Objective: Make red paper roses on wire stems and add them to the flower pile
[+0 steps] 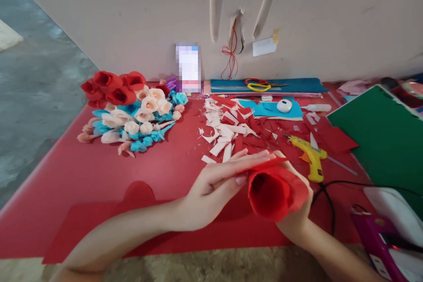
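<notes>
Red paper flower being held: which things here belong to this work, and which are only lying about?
Belonging, likely: red paper flower; yellow glue gun; cut paper scraps.
Lying about: pile of finished flowers; scissors; green sheet.

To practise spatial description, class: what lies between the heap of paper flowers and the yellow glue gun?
In the head view, a scatter of red and white paper scraps lies between the paper flowers and the glue gun.

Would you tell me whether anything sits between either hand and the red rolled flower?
Nothing visible does: the left hand lays its fingers along the top of the red rolled flower, and the right hand cups it from below.
</notes>
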Demonstrator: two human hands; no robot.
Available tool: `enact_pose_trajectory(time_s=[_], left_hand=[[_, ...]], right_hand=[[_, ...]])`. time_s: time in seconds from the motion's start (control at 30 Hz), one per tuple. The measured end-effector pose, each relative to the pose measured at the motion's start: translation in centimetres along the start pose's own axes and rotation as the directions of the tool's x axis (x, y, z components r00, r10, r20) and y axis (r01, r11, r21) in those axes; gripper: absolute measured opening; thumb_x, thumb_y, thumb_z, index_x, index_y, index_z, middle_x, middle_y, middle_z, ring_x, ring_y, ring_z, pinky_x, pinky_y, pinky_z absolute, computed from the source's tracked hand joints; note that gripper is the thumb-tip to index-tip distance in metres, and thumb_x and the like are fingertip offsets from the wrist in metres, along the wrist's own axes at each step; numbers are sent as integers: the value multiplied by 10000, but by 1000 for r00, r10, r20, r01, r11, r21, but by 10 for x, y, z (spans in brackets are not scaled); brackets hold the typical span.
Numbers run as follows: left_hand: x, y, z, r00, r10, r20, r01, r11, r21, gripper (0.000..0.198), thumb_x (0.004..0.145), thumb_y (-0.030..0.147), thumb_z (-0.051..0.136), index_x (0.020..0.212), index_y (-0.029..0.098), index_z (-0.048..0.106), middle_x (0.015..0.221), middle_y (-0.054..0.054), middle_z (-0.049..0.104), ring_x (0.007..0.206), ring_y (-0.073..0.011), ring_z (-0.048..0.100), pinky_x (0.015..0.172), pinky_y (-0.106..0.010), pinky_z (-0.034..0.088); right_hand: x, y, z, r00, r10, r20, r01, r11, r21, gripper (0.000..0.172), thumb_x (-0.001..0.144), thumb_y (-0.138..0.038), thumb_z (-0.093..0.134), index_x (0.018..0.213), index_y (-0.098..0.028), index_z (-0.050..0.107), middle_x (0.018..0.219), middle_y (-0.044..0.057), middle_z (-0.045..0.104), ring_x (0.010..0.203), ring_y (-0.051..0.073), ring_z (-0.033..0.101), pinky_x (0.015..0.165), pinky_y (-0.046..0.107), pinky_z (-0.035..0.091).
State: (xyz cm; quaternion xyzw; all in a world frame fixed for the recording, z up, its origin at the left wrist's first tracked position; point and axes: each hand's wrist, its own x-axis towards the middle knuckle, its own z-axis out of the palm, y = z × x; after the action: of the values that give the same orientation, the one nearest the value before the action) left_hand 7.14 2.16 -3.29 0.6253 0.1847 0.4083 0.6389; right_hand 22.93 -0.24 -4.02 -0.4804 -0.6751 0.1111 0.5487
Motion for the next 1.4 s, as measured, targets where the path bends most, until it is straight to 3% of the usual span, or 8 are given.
enact_pose_trajectory(time_s=[0.13,0.27,0.37,0.47,0.57,0.9,1.13,1.4], left_hand=[[-7,-7,0,997,-29,-77,24,998,-61,300,928,305,441,1170,393,597,1185,70,641,1039,-168,634,851,-235,511],[-12,-13,-1,984,-71,-164,49,989,-139,227,896,309,509,1028,349,689,947,37,731,760,-127,683,644,-196,534],[-10,-10,2,978,-93,-188,59,982,-180,208,877,340,537,1012,360,694,966,35,728,875,-161,677,785,-256,537],[-5,-4,6,978,-96,-185,56,976,-210,212,874,365,536,1029,398,678,1028,64,712,1077,-195,611,1017,-334,426],[-3,-2,8,978,-96,-186,56,976,-210,230,876,373,532,1062,384,666,1036,60,711,1115,-211,591,1087,-370,357],[-5,-5,6,970,-110,-218,71,981,-179,236,856,339,571,1070,358,669,1097,32,690,1167,-215,553,1110,-388,321],[0,2,10,955,-93,-283,80,995,-56,290,652,121,751,901,269,728,820,19,740,889,-223,673,846,-341,541],[3,0,3,931,-160,-328,66,958,-280,197,679,108,738,790,270,731,858,50,738,805,-148,677,777,-261,558]], right_hand=[[2,-3,0,1000,-2,7,2,1000,-6,193,836,-152,529,675,-255,500,565,-12,469,504,160,434,433,285,360],[3,-4,0,1000,-6,10,6,1000,-23,168,829,-144,531,704,-251,496,578,-10,481,509,158,444,439,282,372],[3,-4,1,1000,-1,11,1,999,-37,132,831,-150,529,749,-247,495,599,-15,502,532,154,457,472,278,394],[4,-4,0,1000,-3,8,3,999,-40,110,826,-174,547,768,-247,490,609,-21,516,545,151,473,486,273,399],[3,-4,1,1000,17,14,-17,999,-42,116,823,-172,546,749,-243,492,597,-25,510,543,149,477,474,269,388],[0,2,3,1000,20,4,-20,1000,-21,148,806,-141,562,744,-250,483,612,-33,522,530,143,466,483,271,398],[0,-2,2,997,70,18,-69,997,-21,186,753,-107,573,696,-248,466,587,-38,502,513,145,450,469,268,388],[-5,2,-2,984,167,56,-168,985,26,338,652,-158,733,902,-243,523,826,3,542,721,170,519,601,297,428]])
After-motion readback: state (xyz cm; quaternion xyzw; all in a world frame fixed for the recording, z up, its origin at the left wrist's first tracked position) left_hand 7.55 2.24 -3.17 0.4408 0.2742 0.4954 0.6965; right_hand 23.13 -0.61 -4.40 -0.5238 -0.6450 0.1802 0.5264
